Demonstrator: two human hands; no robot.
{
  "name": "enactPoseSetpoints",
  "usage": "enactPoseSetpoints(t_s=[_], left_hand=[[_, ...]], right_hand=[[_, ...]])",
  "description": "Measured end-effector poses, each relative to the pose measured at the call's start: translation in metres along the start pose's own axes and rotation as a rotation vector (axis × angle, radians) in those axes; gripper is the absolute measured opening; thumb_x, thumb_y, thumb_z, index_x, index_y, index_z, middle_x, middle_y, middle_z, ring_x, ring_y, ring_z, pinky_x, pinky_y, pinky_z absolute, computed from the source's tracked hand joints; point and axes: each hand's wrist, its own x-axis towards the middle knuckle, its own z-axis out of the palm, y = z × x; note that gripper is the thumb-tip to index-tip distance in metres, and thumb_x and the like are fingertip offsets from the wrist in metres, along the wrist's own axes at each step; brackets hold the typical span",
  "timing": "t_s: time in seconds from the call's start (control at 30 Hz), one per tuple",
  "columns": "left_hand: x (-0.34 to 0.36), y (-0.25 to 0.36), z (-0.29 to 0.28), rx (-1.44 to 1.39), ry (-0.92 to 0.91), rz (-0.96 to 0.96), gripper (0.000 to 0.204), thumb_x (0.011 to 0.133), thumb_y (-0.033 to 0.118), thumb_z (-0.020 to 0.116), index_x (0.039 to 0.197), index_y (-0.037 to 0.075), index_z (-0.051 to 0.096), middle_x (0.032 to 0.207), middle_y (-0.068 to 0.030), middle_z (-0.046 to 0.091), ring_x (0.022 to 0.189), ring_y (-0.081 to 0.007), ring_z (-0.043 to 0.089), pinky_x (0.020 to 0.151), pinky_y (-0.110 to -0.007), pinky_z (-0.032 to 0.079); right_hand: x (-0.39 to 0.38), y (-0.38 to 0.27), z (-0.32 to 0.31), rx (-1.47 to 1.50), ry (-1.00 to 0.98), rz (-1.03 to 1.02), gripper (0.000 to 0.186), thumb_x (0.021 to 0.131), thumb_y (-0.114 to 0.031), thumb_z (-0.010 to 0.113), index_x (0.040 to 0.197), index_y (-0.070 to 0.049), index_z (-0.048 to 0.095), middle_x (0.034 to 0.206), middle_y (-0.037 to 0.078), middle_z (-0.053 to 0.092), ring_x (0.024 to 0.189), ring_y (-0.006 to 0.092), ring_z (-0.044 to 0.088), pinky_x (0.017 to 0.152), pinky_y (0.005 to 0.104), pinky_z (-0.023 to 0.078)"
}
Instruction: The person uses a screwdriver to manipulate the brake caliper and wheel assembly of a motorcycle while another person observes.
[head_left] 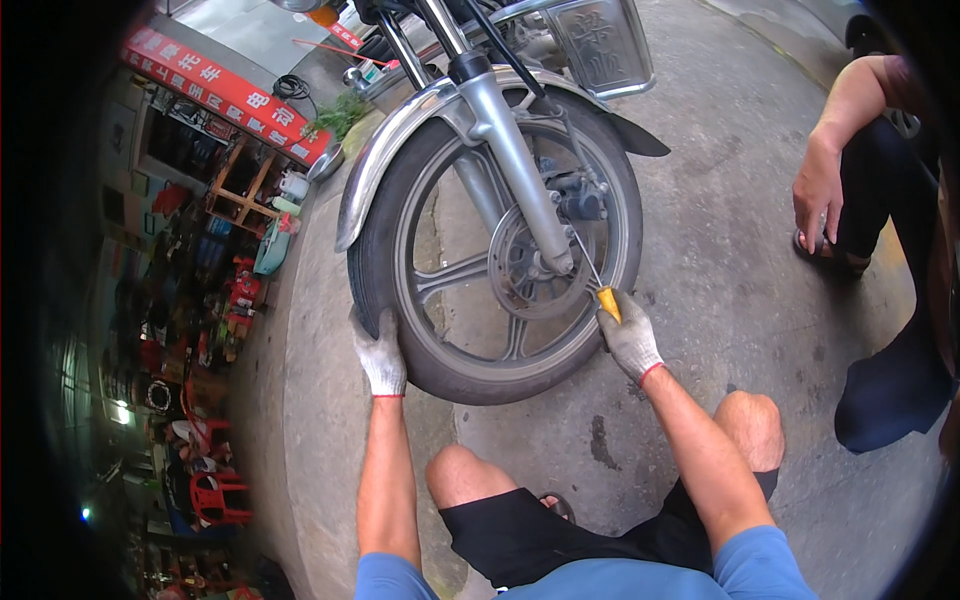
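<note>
A motorcycle front wheel (420, 352) with a black tyre stands before me under a silver fork leg (520, 170) and a chrome mudguard (385, 165). My left hand (380, 358), in a white and grey work glove, grips the tyre's left side, its fingertips partly hidden. My right hand (630, 340), gloved the same way, is closed round the yellow handle of a screwdriver (608, 302). The thin shaft slants up and left to the brake caliper (582, 200) beside the fork leg; I cannot make out exactly where its tip rests. A brake disc (512, 285) sits at the hub.
At the right, another person's bare hand (820, 195) hangs by their dark-clad knee. Behind on the left, a cluttered shop holds a red chair (218, 497), a wooden frame (243, 185) and a red banner (225, 88). Grey concrete (740, 250) surrounds the wheel.
</note>
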Motion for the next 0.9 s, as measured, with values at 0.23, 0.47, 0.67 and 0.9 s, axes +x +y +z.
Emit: enactPoseSetpoints(t_s=[0.23, 0.47, 0.67, 0.9], left_hand=[[-0.001, 0.004, 0.002, -0.003, 0.015, -0.012, 0.059, 0.088, 0.023, 0.064, 0.134, -0.005, 0.042, 0.125, -0.0229, 0.056, 0.114, -0.0308, 0.054, 0.1, -0.037, 0.039], [-0.002, 0.008, 0.004, 0.04, 0.034, -0.004, 0.057, 0.088, 0.022, 0.063, 0.134, -0.005, 0.042, 0.124, -0.0229, 0.057, 0.113, -0.031, 0.054, 0.1, -0.037, 0.039], [0.0, 0.008, 0.003, 0.054, 0.026, 0.007, 0.058, 0.088, 0.023, 0.063, 0.134, -0.005, 0.042, 0.126, -0.0235, 0.056, 0.115, -0.0315, 0.054, 0.101, -0.038, 0.039], [0.001, 0.003, 0.002, 0.081, 0.027, 0.017, 0.06, 0.088, 0.026, 0.064, 0.135, -0.004, 0.042, 0.127, -0.0241, 0.055, 0.117, -0.0319, 0.053, 0.101, -0.037, 0.038]], right_hand=[[-0.004, 0.002, 0.01, -0.027, 0.068, -0.036, 0.043, 0.085, -0.019, 0.063, 0.122, 0.0, 0.056, 0.1, 0.029, 0.064, 0.096, 0.0424, 0.063, 0.08, 0.0457, 0.051], [-0.006, 0.003, 0.013, -0.066, 0.086, -0.046, 0.041, 0.085, -0.018, 0.062, 0.122, -0.001, 0.056, 0.096, 0.028, 0.064, 0.092, 0.0434, 0.063, 0.077, 0.0474, 0.051], [-0.008, 0.003, 0.015, -0.045, 0.112, -0.052, 0.041, 0.085, -0.018, 0.062, 0.122, -0.001, 0.056, 0.095, 0.028, 0.064, 0.091, 0.0437, 0.063, 0.076, 0.0487, 0.051], [-0.001, 0.005, 0.007, -0.084, 0.083, -0.074, 0.042, 0.085, -0.02, 0.062, 0.123, -0.002, 0.055, 0.097, 0.027, 0.065, 0.092, 0.0427, 0.063, 0.078, 0.0473, 0.051]])
